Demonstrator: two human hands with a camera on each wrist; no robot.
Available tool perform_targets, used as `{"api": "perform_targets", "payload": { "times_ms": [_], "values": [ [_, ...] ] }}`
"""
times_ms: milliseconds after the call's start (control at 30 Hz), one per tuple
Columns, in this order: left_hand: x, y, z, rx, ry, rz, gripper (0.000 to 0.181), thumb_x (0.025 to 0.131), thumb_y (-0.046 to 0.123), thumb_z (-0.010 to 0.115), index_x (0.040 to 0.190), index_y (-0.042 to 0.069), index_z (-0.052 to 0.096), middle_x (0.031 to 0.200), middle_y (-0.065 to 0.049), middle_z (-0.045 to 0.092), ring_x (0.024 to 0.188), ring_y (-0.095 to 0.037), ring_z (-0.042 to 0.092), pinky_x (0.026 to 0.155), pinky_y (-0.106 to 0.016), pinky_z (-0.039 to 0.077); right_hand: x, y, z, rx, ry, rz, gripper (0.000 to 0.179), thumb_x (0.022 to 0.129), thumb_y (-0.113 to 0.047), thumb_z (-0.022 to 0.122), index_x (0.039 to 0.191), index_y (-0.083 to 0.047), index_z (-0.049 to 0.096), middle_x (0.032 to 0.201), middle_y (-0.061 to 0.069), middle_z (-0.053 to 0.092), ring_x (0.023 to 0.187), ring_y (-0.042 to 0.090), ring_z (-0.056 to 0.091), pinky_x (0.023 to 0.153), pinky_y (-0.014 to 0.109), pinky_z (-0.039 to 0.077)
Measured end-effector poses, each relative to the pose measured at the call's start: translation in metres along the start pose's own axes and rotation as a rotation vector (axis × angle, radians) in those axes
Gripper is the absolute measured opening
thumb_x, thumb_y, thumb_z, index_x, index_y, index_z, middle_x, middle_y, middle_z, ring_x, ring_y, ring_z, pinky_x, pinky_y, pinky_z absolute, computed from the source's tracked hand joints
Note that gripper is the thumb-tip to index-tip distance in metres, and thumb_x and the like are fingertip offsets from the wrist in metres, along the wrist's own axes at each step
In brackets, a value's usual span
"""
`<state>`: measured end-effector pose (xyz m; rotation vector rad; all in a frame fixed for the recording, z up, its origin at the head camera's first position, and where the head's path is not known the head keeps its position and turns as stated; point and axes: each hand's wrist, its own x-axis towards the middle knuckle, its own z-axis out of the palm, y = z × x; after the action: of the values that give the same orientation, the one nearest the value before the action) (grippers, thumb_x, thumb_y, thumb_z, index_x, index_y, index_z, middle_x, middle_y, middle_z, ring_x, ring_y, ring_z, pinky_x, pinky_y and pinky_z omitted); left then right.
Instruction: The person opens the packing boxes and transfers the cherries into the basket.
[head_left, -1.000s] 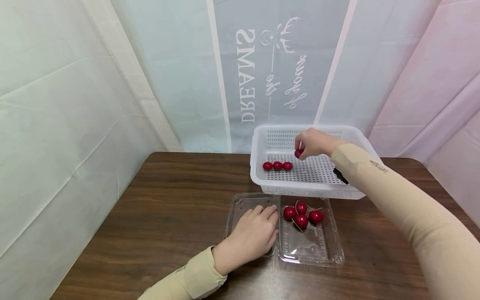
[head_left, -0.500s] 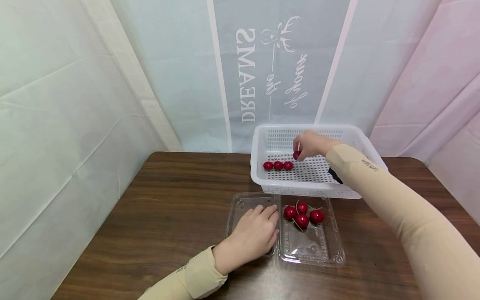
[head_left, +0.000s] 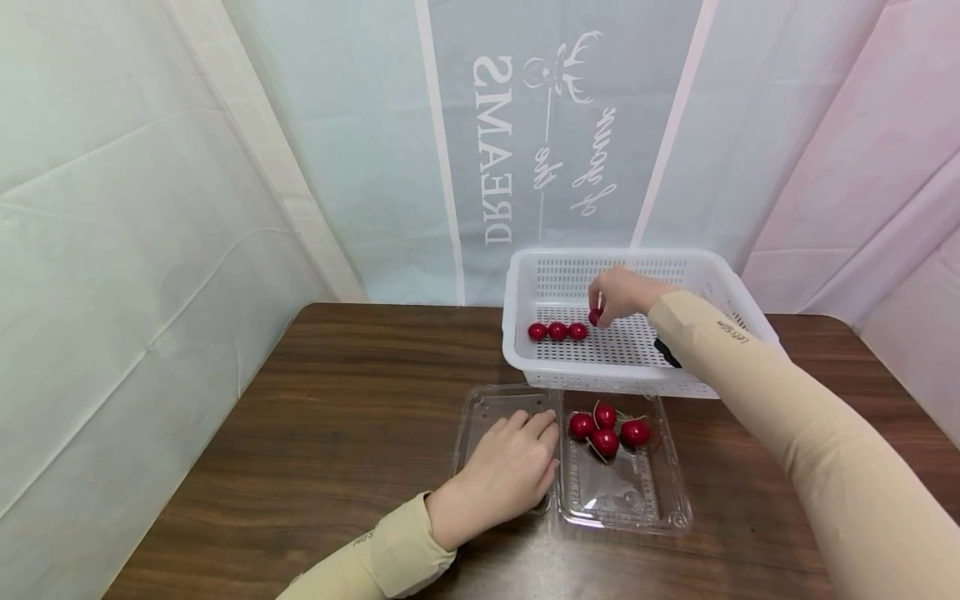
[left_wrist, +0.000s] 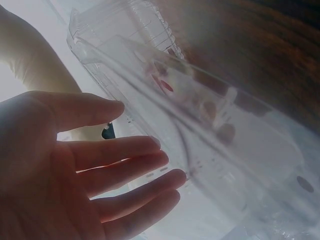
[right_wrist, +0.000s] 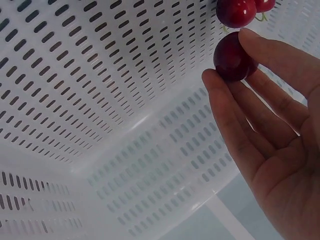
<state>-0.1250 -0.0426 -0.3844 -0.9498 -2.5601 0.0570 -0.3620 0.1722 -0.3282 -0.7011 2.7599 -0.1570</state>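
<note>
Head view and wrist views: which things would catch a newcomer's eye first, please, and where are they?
Probably the red cherries: three in a row inside the white perforated basket, and one cherry pinched by the right hand beside the row's right end. Four stemmed cherries lie on the near side, in the clear plastic clamshell. Behind the table, mirrored "DREAMS" lettering runs down the cloth backdrop.

Left sleeve point(head_left: 397, 542): was beige, dark-lettered
Right sleeve point(head_left: 810, 425): matched, creased midway (its print point(head_left: 733, 331) was tiny)
Under right cuff point(head_left: 671, 315): a black piece point(head_left: 666, 353) showed
</note>
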Motion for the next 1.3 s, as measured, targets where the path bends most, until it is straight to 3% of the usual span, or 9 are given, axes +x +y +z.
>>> {"api": "perform_targets", "payload": {
  "times_ms": [1300],
  "values": [
    [0.000,-0.001,0.001,0.009,-0.004,-0.001,0.033,0.083,0.032,0.064,0.107,0.010,0.067,0.119,-0.004,0.064,0.090,-0.018,0.060,0.067,-0.027,0.049,0.006,0.005,0.018,-0.029,-0.067,0.001,0.028,0.067,-0.015,0.081,0.091,-0.007,0.070,0.095,0.010,0.067,0.089,0.026,0.060,0.076,0.038,0.051]
  ]
}}
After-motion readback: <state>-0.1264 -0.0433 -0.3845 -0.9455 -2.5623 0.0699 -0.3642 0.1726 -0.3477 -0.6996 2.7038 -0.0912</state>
